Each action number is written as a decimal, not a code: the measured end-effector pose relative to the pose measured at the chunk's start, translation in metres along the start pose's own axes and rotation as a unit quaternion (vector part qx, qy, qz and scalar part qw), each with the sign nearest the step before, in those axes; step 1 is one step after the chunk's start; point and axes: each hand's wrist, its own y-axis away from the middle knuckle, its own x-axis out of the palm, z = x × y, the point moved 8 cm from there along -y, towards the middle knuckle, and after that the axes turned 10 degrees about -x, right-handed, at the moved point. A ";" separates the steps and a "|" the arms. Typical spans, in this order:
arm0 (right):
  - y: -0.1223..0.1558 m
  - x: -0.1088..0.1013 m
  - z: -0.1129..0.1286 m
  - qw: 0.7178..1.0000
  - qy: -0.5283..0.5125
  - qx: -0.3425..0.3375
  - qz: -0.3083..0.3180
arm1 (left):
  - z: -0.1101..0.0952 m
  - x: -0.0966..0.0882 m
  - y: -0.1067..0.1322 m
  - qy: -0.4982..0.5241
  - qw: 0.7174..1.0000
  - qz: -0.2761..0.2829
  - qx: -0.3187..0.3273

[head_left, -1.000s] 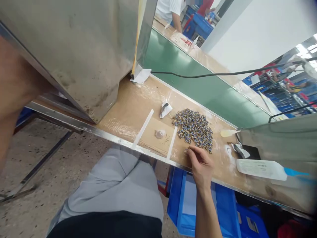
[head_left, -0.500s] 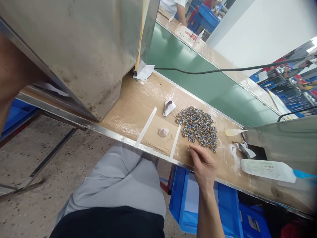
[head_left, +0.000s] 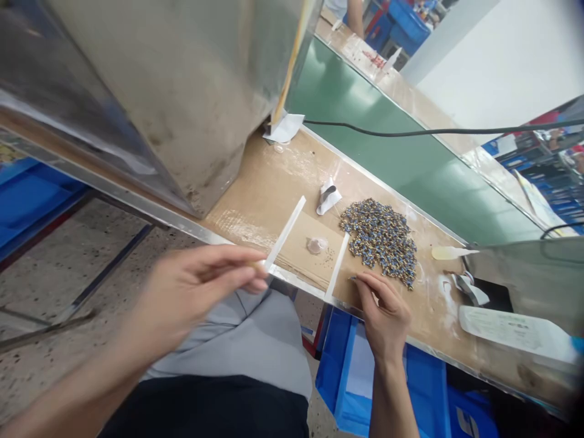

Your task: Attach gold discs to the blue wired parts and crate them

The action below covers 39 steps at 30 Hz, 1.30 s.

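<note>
My left hand (head_left: pixel 196 292), slightly blurred, hovers at the bench's front edge, left of a taped cardboard pad (head_left: pixel 296 258). Its thumb and fingertips are pinched together; whatever is between them is too small to make out. Close to the bench top, my right hand (head_left: pixel 383 310) pinches a tiny dark part at its fingertips. Just beyond it lies a heap of small blue and brass-coloured parts (head_left: pixel 378 237). On the pad sits a small clear blob or dish (head_left: pixel 317 245) with tiny specks scattered beside it.
A metal housing (head_left: pixel 173 91) stands at the left. Behind the pad lies a folded white paper piece (head_left: pixel 327 196). To the right are a yellowish dropper bottle (head_left: pixel 449 252) and a white bottle (head_left: pixel 511 331) on its side. Blue bins (head_left: pixel 337 377) sit below; a black cable (head_left: pixel 387 131) crosses behind.
My left hand has come from the far left, beside the metal housing, to the bench edge near the pad. My right hand stays near the heap, still pinching. The view has shifted slightly.
</note>
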 end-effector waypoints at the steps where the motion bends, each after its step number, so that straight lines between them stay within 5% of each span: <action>1: -0.001 0.001 0.002 1.000 0.006 -0.007 0.003 | 0.008 0.005 -0.002 -0.016 0.999 0.032 -0.023; 4: -0.002 0.003 0.009 1.000 0.010 -0.026 0.013 | 0.026 0.021 -0.010 -0.027 0.994 0.087 -0.065; 12: -0.007 0.006 0.029 0.999 0.019 -0.041 -0.009 | 0.029 0.030 -0.019 0.016 0.993 0.100 -0.066; 17: -0.032 0.005 0.058 0.996 -0.036 -0.049 -0.068 | 0.036 0.032 -0.024 0.008 0.991 0.113 -0.069; 22: -0.059 0.021 0.083 0.992 -0.049 -0.102 -0.055 | 0.038 0.029 -0.024 0.011 0.992 0.116 -0.051; 39: -0.066 0.047 0.097 0.985 0.030 -0.172 -0.006 | 0.044 0.026 -0.022 0.023 0.990 0.116 -0.080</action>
